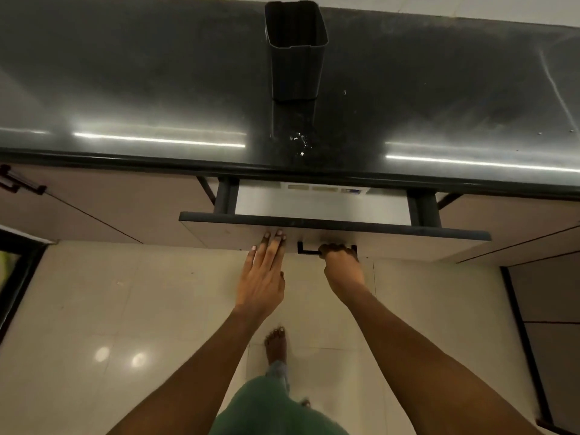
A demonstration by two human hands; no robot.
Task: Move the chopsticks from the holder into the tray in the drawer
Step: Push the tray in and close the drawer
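Note:
A dark ribbed holder stands upright on the black countertop; no chopsticks show in it from this angle. Below the counter edge the drawer is pulled out only a little. A strip of a white tray shows inside it, with a few pale ends at its far edge. My right hand is closed around the black drawer handle. My left hand lies flat, fingers straight, against the drawer front just left of the handle.
Beige cabinet fronts flank the drawer on both sides. A dark cabinet handle sticks out at the far left. Cream floor tiles lie below, with my bare foot under the drawer. A few water drops sit on the counter.

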